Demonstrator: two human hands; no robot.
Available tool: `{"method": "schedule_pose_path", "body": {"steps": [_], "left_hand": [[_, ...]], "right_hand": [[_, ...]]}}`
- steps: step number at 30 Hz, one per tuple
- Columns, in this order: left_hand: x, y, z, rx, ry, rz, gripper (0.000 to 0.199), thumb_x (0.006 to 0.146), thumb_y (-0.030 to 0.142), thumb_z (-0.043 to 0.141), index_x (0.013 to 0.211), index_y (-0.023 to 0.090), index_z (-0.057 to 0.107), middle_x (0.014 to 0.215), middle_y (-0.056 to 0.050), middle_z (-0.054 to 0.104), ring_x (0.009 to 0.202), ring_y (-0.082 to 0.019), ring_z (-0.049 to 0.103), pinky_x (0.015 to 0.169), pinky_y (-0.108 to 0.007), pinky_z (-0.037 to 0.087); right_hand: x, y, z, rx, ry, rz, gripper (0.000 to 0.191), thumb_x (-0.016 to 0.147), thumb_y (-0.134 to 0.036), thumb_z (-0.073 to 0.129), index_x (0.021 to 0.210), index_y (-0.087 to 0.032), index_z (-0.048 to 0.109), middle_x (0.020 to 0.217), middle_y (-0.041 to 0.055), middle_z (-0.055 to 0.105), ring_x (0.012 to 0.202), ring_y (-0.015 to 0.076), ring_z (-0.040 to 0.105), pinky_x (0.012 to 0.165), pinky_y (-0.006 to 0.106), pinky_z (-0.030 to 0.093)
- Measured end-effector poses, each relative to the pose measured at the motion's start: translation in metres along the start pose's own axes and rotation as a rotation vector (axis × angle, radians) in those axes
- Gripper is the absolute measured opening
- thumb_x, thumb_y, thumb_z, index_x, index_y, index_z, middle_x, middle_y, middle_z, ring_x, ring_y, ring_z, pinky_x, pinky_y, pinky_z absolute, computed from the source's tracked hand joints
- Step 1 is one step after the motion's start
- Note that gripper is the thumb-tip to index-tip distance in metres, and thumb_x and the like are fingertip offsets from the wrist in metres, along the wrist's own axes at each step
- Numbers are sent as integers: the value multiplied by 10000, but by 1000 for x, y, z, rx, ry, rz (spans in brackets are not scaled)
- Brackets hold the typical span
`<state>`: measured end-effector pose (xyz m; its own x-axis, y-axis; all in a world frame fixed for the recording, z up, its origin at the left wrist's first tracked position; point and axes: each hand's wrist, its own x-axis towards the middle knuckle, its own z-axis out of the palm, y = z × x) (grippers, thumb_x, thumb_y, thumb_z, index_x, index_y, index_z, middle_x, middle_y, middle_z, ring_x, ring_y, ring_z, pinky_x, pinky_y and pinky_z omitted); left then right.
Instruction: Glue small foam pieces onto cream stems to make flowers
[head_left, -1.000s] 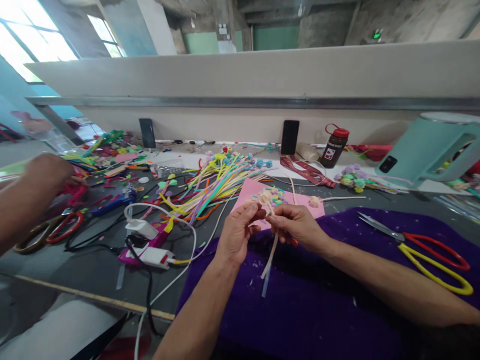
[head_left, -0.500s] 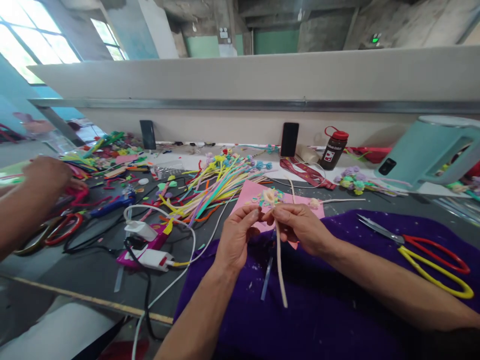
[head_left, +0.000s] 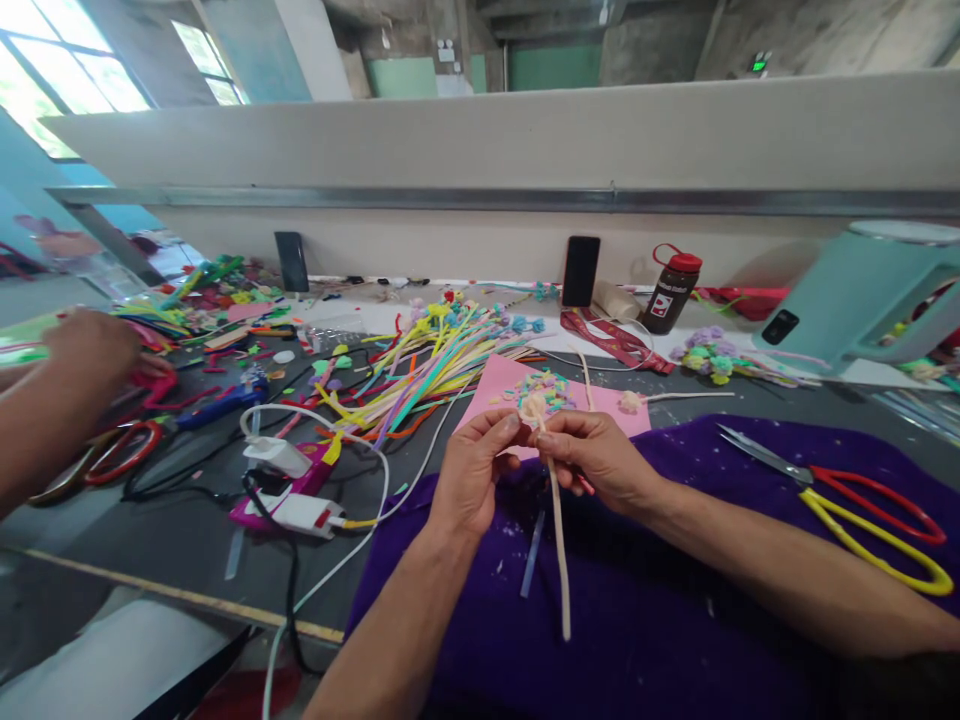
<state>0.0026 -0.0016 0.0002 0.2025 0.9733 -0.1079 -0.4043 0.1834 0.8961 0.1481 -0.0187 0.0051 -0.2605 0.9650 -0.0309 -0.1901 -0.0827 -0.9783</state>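
A cream pipe-cleaner flower is between my two hands, above a pink sheet. My left hand pinches the near left side of the flower with thumb and forefinger. On the right, my right hand is closed around the base of the cream stem, which hangs down over a purple cloth. Fingers hide part of the join. Small pastel bits lie on the sheet behind the flower. Another small cream flower with a long stem rests at the sheet's right edge.
Scissors lie on the cloth at right. Left are a magenta power strip with cables and a heap of pipe cleaners. Behind stand a phone, a bottle and a kettle. A co-worker's hand is far left.
The cream flower has tipped into fuller view between my fingers, and its stem end hangs slightly lower. My hands stay almost in place; the view has shifted a little.
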Motion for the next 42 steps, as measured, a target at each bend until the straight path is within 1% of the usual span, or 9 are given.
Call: {"method": "schedule_pose_path", "body": {"steps": [6,13,20,27,33,35,37,40,42], "left_hand": [[0,0,0,8,1,-3,186,677,302,672,756,137,638,682,-11,621,612,-84,552,472,-157,378],[0,1,0,59,47,34,192,643,315,693,737,152,657,673,-10,639,603,-91,558,455,-152,369],[1,2,1,79,87,31,211,591,324,721,688,148,657,631,-1,625,556,-82,545,446,-162,365],[0,0,1,46,64,48,211,602,279,722,749,145,650,677,-4,616,581,-73,541,468,-154,378],[1,-3,3,-15,108,93,320,561,272,745,846,175,637,792,9,617,663,-79,556,523,-165,407],[0,-3,3,-33,90,98,316,577,267,736,862,183,629,811,12,611,694,-83,559,547,-171,417],[0,-3,4,-32,34,66,285,605,262,720,862,176,631,812,2,613,692,-92,564,572,-190,430],[-2,-2,6,-19,-80,-11,228,641,278,692,819,141,651,770,-25,626,634,-111,570,599,-235,453],[-3,-2,8,-19,-117,-28,210,650,288,683,776,121,659,732,-37,628,599,-119,571,599,-250,461]], "right_hand": [[2,4,-1,-50,19,-21,270,682,-388,660,652,-137,563,426,-56,518,332,46,469,288,111,343],[4,6,-3,-84,15,-32,266,692,-392,652,668,-138,578,406,-58,515,296,34,424,279,119,321],[5,11,-4,-116,-3,-52,264,700,-384,651,659,-139,563,406,-57,508,319,48,451,300,128,340],[6,14,-3,-56,-7,-53,262,698,-388,656,687,-142,566,450,-61,511,353,50,465,317,133,354],[5,13,-2,13,-10,-51,265,692,-383,665,678,-141,557,505,-49,532,379,48,481,326,132,362],[6,12,-1,34,-14,-56,260,700,-376,663,681,-140,556,521,-44,537,389,47,488,330,127,366],[6,12,-2,59,-21,-55,255,704,-367,665,677,-141,551,514,-45,535,392,47,490,332,125,370],[6,13,-2,72,-38,-50,251,712,-369,659,681,-143,554,472,-51,523,373,47,477,330,127,366],[6,15,-2,68,-43,-47,254,712,-377,656,690,-142,562,454,-53,518,365,48,473,330,129,366]]}}
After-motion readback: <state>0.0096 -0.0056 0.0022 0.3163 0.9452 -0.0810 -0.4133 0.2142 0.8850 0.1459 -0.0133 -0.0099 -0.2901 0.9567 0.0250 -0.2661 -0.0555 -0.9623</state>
